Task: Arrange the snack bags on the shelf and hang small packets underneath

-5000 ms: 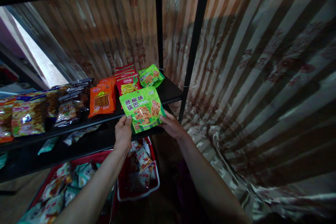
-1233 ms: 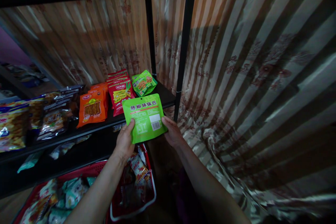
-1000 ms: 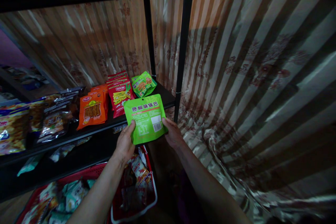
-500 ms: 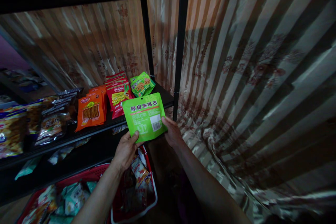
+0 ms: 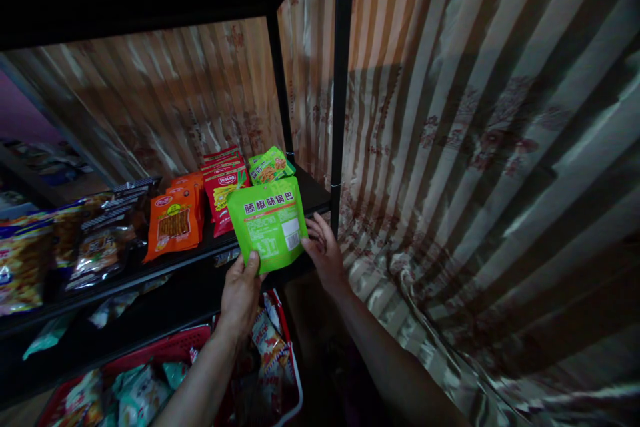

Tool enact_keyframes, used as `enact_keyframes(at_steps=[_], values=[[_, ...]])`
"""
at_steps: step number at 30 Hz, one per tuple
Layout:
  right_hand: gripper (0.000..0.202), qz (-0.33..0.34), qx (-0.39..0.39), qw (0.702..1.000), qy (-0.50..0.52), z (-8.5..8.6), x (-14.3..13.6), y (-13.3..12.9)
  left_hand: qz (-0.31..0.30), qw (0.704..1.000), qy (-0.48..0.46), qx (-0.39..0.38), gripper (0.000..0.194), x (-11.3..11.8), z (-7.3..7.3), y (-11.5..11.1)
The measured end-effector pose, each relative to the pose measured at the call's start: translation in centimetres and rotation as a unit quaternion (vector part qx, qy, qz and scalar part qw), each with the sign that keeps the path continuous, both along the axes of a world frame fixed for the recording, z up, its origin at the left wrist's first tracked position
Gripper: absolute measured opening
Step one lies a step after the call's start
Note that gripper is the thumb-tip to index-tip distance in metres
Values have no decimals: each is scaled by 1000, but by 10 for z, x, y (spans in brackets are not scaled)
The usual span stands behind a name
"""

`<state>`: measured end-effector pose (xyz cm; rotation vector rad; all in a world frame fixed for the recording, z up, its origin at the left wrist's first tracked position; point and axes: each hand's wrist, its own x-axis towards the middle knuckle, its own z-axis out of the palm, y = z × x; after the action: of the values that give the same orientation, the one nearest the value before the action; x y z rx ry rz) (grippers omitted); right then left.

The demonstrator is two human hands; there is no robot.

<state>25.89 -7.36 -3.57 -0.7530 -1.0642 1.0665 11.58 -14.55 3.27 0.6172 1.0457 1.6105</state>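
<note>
Fingers of the right hand (image 5: pixel 327 260) had spread away from the green pouch (image 5: pixel 265 230) since the earlier frame in my head view; the hand was open, thumb at the pouch's right edge, contact unclear to me. I saw the left hand (image 5: pixel 240 297) gripping its lower left corner. The pouch was at the front of the black shelf (image 5: pixel 315 195), barcode side showing, partly hiding red packets (image 5: pixel 227 180)
</note>
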Motion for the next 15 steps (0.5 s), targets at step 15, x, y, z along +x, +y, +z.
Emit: enact_keyframes(at_steps=[15], values=[[76,137,33,989,42,6,8,-14,32,933,310,179,50,76,-15,5]])
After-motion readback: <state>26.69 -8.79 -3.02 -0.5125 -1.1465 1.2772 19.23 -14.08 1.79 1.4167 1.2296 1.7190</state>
